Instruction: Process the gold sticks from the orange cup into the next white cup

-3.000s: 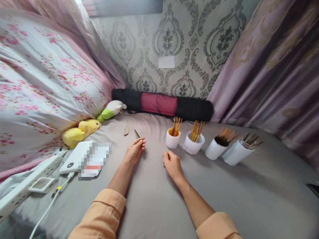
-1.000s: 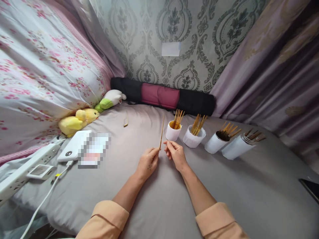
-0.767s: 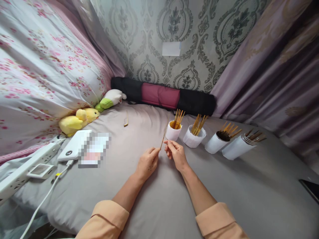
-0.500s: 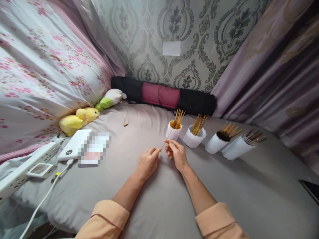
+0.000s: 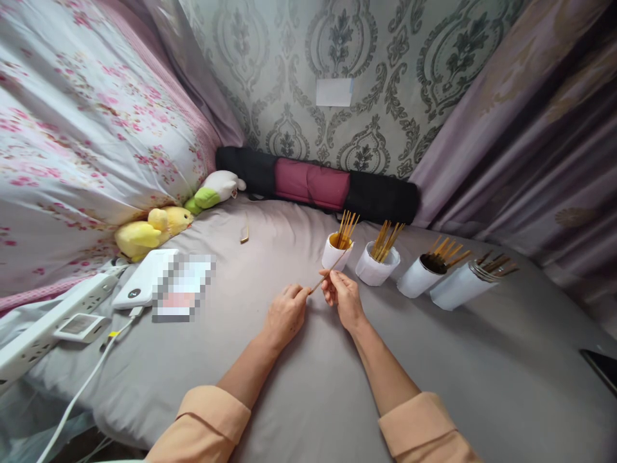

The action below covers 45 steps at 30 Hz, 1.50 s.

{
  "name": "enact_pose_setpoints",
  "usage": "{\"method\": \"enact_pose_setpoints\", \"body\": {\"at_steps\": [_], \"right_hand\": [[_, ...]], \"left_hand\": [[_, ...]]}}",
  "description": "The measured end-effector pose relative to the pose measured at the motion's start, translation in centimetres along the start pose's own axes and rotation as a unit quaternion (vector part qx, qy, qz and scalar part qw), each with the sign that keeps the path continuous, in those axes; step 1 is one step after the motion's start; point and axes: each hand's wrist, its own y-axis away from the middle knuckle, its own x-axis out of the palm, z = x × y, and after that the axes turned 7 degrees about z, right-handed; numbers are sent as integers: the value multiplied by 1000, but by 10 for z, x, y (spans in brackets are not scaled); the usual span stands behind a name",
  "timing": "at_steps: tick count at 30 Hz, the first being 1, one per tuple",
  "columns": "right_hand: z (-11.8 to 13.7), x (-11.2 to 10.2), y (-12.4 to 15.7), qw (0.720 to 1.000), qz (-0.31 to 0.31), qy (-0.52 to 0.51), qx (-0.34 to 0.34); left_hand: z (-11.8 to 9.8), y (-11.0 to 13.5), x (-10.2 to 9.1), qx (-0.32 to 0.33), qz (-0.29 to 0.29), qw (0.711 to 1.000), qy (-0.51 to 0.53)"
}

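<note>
My left hand (image 5: 285, 315) and my right hand (image 5: 343, 297) meet over the grey bed sheet, both pinching one thin golden stick (image 5: 330, 272). The stick slants up and right, its far tip near the leftmost white cup (image 5: 335, 253). That cup holds several golden sticks, as does the second cup (image 5: 376, 265). Two more white cups (image 5: 418, 277) (image 5: 456, 285) lean to the right and hold darker brown sticks.
A short golden piece (image 5: 245, 235) lies alone on the sheet farther back. Yellow (image 5: 147, 234) and green-white (image 5: 214, 190) plush toys, a white power bank (image 5: 139, 285), a power strip (image 5: 38, 330) and a cable sit left. A black and maroon roll (image 5: 315, 183) lines the wall.
My left hand carried the stick from the left to the middle. My right hand took hold of it too, and the stick tipped from upright to slanting right toward the first cup.
</note>
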Motion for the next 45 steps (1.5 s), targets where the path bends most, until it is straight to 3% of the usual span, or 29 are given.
{"method": "enact_pose_setpoints", "body": {"at_steps": [16,26,30,38,45], "right_hand": [[-1,0,0,1000,-11,13,2],[-3,-2,-2,1000,-22,16,2],[-3,-2,-2,1000,-25,17,4],[-4,-3,-3,999,-25,22,-4],[-5,-4,-3,998,-33,44,-9]], "left_hand": [[1,-1,5,-16,-48,990,131],[-5,-5,-1,-100,-30,962,252],[-5,-6,1,-137,-32,936,323],[-8,-9,2,-207,-15,852,482],[-11,-11,-2,-246,-1,795,555]]}}
